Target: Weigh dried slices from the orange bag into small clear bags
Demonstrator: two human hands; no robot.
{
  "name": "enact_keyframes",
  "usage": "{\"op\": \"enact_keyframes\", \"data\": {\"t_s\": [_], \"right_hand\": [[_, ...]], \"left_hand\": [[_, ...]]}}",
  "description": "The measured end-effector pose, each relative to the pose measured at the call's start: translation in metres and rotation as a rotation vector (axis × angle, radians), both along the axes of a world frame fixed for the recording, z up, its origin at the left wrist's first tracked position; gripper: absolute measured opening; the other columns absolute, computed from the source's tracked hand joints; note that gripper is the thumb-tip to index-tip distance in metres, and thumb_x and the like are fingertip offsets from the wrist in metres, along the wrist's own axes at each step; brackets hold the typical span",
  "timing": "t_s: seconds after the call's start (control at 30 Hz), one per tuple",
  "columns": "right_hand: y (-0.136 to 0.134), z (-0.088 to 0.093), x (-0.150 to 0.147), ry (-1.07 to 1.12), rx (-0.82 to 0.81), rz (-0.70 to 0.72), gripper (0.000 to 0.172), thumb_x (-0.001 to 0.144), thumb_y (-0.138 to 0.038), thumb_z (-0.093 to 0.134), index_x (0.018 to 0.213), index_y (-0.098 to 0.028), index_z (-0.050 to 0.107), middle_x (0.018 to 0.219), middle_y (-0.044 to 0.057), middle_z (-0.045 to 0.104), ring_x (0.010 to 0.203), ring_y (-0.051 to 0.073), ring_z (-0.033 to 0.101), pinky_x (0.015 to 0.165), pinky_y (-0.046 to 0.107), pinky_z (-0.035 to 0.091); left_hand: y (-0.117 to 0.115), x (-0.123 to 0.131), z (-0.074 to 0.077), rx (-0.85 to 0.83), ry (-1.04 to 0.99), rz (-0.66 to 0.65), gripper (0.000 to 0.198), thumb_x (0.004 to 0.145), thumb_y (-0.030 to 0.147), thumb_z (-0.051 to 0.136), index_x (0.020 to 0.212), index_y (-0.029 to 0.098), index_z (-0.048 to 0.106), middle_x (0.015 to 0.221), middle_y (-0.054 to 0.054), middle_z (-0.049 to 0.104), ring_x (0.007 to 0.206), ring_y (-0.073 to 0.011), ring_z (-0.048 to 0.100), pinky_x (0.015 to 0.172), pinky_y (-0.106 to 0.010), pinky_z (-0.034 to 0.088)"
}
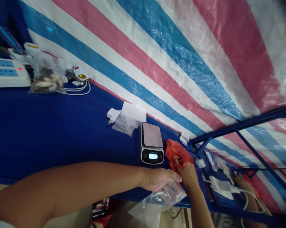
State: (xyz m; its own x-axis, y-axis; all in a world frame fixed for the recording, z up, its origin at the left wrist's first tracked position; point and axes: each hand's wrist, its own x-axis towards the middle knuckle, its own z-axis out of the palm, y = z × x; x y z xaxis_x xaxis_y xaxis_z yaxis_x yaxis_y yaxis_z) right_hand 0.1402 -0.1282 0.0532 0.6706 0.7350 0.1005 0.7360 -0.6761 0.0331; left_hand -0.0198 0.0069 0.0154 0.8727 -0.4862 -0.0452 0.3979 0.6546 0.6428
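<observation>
A clear plastic bag [160, 199] hangs from my left hand [158, 179], whose fingers are pressed together at the bag's upper part. My right hand [187, 172] reaches into the open mouth of a red plastic bag [175, 147], its fingers bent and partly covered by the red plastic; what they hold, if anything, is hidden. Just left of the red bag stands a small digital scale [152, 136] with a lit display and a bare weighing plate. Both hands are near the table's front edge, in front of the scale.
Clear bags and white paper [133, 112] lie behind the scale, beside a white plug [113, 114]. At the far left are a power strip [10, 72], a bag of pale pieces [48, 84] and cables. A blue metal frame [228, 128] stands right; another person's hand [244, 183] is beyond.
</observation>
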Motion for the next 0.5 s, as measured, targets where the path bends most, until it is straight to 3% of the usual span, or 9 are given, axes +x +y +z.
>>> {"op": "enact_keyframes", "data": {"t_s": [0.13,0.23,0.37,0.5], "right_hand": [[-0.002,0.008,0.006,-0.027,-0.069,-0.07,0.046,0.098,-0.038,0.037,0.091,-0.014,0.076,0.083,0.018,0.075,0.077,0.029,0.073,0.065,0.033,0.048],[0.002,0.01,0.007,-0.015,-0.076,-0.041,0.047,0.099,-0.039,0.038,0.097,-0.014,0.077,0.086,0.018,0.076,0.083,0.028,0.074,0.069,0.031,0.05],[0.016,0.012,0.004,0.022,-0.106,0.091,0.03,0.089,-0.032,0.058,0.111,-0.021,0.077,0.107,0.014,0.077,0.097,0.027,0.073,0.081,0.031,0.054],[0.033,0.014,-0.005,0.017,-0.06,0.165,0.045,0.084,-0.024,0.061,0.128,-0.026,0.07,0.129,0.01,0.071,0.113,0.028,0.069,0.093,0.036,0.055]], "left_hand": [[-0.001,0.002,0.001,0.016,0.017,0.005,0.05,0.069,0.048,0.072,0.107,0.02,0.056,0.085,-0.001,0.063,0.068,-0.016,0.058,0.091,-0.049,0.05],[-0.001,0.002,0.003,0.029,0.022,0.015,0.045,0.07,0.046,0.07,0.104,0.019,0.057,0.085,0.0,0.062,0.07,-0.0156,0.057,0.091,-0.049,0.049],[-0.002,0.002,0.004,0.043,0.029,0.017,0.046,0.068,0.048,0.072,0.101,0.019,0.058,0.086,-0.001,0.063,0.068,-0.0156,0.056,0.088,-0.049,0.051],[-0.002,0.003,0.003,0.035,0.029,0.022,0.049,0.067,0.049,0.074,0.103,0.02,0.059,0.087,-0.001,0.065,0.071,-0.0164,0.058,0.089,-0.049,0.051]]}}
